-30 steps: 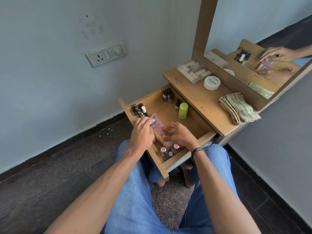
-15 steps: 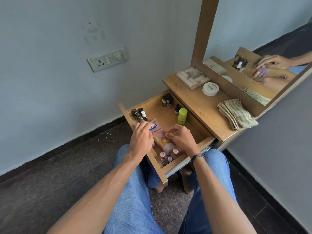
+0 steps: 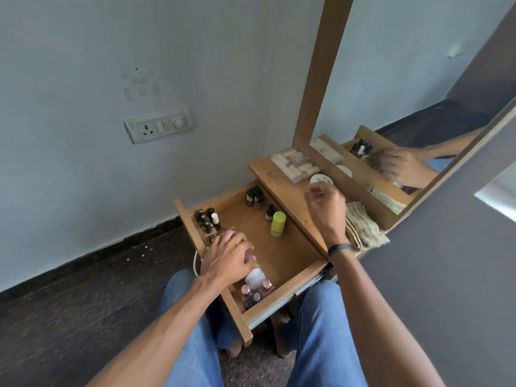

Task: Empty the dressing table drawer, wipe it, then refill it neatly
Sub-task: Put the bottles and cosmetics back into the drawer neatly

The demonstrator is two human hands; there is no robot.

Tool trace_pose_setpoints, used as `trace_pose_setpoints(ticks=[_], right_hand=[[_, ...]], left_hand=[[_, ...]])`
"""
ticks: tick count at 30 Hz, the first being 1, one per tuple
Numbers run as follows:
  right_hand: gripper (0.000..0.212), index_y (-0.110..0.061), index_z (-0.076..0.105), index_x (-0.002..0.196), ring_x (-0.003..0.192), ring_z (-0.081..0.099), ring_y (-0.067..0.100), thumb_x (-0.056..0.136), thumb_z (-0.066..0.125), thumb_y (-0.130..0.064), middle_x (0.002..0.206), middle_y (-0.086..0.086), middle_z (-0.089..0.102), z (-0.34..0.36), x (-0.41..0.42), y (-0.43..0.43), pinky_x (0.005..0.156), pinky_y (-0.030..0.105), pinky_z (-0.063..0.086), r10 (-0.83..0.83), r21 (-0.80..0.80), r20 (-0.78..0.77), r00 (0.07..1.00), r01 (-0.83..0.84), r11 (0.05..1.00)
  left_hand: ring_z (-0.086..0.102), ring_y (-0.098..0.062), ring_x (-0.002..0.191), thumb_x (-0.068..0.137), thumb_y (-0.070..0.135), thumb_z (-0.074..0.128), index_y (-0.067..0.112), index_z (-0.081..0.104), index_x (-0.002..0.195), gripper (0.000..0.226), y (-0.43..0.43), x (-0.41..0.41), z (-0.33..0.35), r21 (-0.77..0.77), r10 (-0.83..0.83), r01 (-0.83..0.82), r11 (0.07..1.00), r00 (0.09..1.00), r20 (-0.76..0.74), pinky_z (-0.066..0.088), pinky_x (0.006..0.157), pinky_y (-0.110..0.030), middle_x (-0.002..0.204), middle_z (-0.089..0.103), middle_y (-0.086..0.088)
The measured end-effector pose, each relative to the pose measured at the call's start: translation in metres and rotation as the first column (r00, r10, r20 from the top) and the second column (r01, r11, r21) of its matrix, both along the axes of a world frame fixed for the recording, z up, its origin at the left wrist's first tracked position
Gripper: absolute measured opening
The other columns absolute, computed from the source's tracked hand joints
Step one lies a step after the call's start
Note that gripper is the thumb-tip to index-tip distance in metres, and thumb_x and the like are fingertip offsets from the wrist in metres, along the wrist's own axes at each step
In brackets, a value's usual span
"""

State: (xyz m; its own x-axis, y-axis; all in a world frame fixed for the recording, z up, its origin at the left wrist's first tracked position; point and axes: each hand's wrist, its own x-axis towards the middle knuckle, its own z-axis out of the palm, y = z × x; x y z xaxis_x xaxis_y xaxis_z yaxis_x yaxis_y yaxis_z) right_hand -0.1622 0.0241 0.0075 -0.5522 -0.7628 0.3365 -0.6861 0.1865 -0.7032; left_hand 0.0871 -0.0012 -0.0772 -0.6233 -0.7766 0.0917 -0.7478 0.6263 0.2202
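Drawer (image 3: 284, 255) of a dressing table, open towards my knees, small bottles grouped in its corners. My left hand (image 3: 229, 255) is low inside it by the near left wall, just beside a white-capped bottle (image 3: 254, 277); whether its fingers hold anything I cannot tell. My right hand (image 3: 326, 208) is raised over the worktop (image 3: 279, 188), fingers loosely curled and blurred, grip unclear. A round white tin (image 3: 318, 179) lies just beyond those fingers, towards the mirror (image 3: 391, 107), so the right hand looks nearer to fetch it

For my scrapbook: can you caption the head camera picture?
Left hand reaches into the open drawer of little bottles; right hand hovers over the tabletop.
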Motion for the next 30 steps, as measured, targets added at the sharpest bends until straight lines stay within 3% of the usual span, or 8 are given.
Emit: trace_pose_setpoints(ticks=[4, 7, 12, 16, 19, 23, 27, 30], right_hand=[[0.038, -0.016, 0.064, 0.126, 0.123, 0.048, 0.039, 0.089, 0.063, -0.022, 0.134, 0.015, 0.054, 0.002, -0.046, -0.034, 0.101, 0.045, 0.042, -0.048, 0.309, -0.152, 0.987, 0.094, 0.946], [0.047, -0.019, 0.057, 0.135, 0.13, 0.041, 0.04, 0.09, 0.063, -0.032, 0.143, 0.015, 0.045, -0.008, -0.056, -0.047, 0.106, 0.045, 0.038, -0.005, 0.469, -0.138, 0.99, 0.07, 0.881], [0.031, -0.018, 0.061, 0.113, 0.118, 0.05, 0.039, 0.084, 0.065, -0.027, 0.13, 0.016, 0.054, -0.011, -0.046, -0.043, 0.1, 0.044, 0.042, -0.101, 0.322, -0.084, 0.991, 0.123, 0.939], [0.033, -0.016, 0.063, 0.109, 0.11, 0.054, 0.037, 0.081, 0.072, -0.029, 0.124, 0.016, 0.058, -0.005, -0.014, -0.031, 0.087, 0.037, 0.041, -0.16, 0.084, -0.095, 0.983, 0.168, 0.982], [0.036, -0.019, 0.063, 0.111, 0.107, 0.057, 0.031, 0.081, 0.077, -0.033, 0.124, 0.013, 0.059, -0.006, 0.023, -0.028, 0.085, 0.034, 0.045, 0.058, 0.014, -0.135, 0.989, -0.057, 0.998], [0.036, -0.024, 0.061, 0.113, 0.095, 0.054, 0.018, 0.083, 0.075, -0.04, 0.127, 0.005, 0.057, -0.023, 0.071, -0.037, 0.077, 0.03, 0.045, 0.403, 0.222, -0.152, 0.903, -0.366, 0.904], [0.033, -0.019, 0.058, 0.118, 0.1, 0.064, 0.03, 0.089, 0.066, -0.033, 0.119, 0.008, 0.059, -0.051, 0.089, -0.053, 0.073, 0.038, 0.053, 0.542, 0.518, -0.315, 0.779, -0.337, 0.786], [0.031, -0.017, 0.057, 0.121, 0.1, 0.066, 0.034, 0.092, 0.062, -0.028, 0.12, 0.012, 0.058, -0.063, 0.093, -0.066, 0.071, 0.039, 0.051, 0.577, 0.61, -0.382, 0.722, -0.272, 0.744]], left_hand=[[0.043, -0.012, 0.123, 0.085, 0.055, 0.048, 0.04, 0.069, 0.116, 0.04, -0.001, 0.006, 0.001, 0.029, -0.015, 0.014, 0.999, 1.0, 0.022, 0.033, 0.105, -0.04, 0.123, 0.06, 0.019], [0.04, -0.012, 0.123, 0.085, 0.056, 0.05, 0.041, 0.068, 0.118, 0.04, -0.002, 0.005, 0.004, 0.069, -0.043, 0.04, 0.997, 0.998, 0.05, 0.027, 0.103, -0.039, 0.124, 0.059, 0.019], [0.037, -0.015, 0.128, 0.086, 0.047, 0.056, 0.039, 0.072, 0.112, 0.031, 0.0, 0.002, 0.005, 0.145, -0.045, 0.033, 0.989, 0.995, 0.086, 0.029, 0.105, -0.042, 0.122, 0.06, 0.018], [0.039, -0.015, 0.126, 0.084, 0.045, 0.057, 0.039, 0.073, 0.108, 0.03, -0.001, 0.0, 0.004, 0.161, -0.021, 0.008, 0.987, 0.997, 0.077, 0.028, 0.106, -0.042, 0.121, 0.061, 0.018], [0.038, -0.016, 0.131, 0.08, 0.039, 0.054, 0.038, 0.074, 0.102, 0.03, -0.001, -0.001, 0.002, 0.181, -0.001, -0.012, 0.983, 0.997, 0.071, 0.027, 0.107, -0.042, 0.12, 0.062, 0.017], [0.04, -0.018, 0.135, 0.073, 0.036, 0.048, 0.034, 0.073, 0.091, 0.031, -0.001, -0.002, 0.002, 0.136, 0.026, -0.036, 0.99, 0.997, 0.074, 0.031, 0.106, -0.04, 0.118, 0.065, 0.014], [0.042, -0.015, 0.131, 0.074, 0.039, 0.05, 0.033, 0.072, 0.093, 0.029, 0.0, 0.001, 0.003, 0.116, 0.017, -0.024, 0.993, 0.998, 0.057, 0.033, 0.105, -0.039, 0.119, 0.065, 0.014], [0.044, -0.014, 0.122, 0.076, 0.039, 0.05, 0.033, 0.071, 0.095, 0.029, 0.0, 0.0, 0.006, 0.113, 0.015, -0.023, 0.993, 0.997, 0.071, 0.034, 0.104, -0.038, 0.117, 0.064, 0.016]])
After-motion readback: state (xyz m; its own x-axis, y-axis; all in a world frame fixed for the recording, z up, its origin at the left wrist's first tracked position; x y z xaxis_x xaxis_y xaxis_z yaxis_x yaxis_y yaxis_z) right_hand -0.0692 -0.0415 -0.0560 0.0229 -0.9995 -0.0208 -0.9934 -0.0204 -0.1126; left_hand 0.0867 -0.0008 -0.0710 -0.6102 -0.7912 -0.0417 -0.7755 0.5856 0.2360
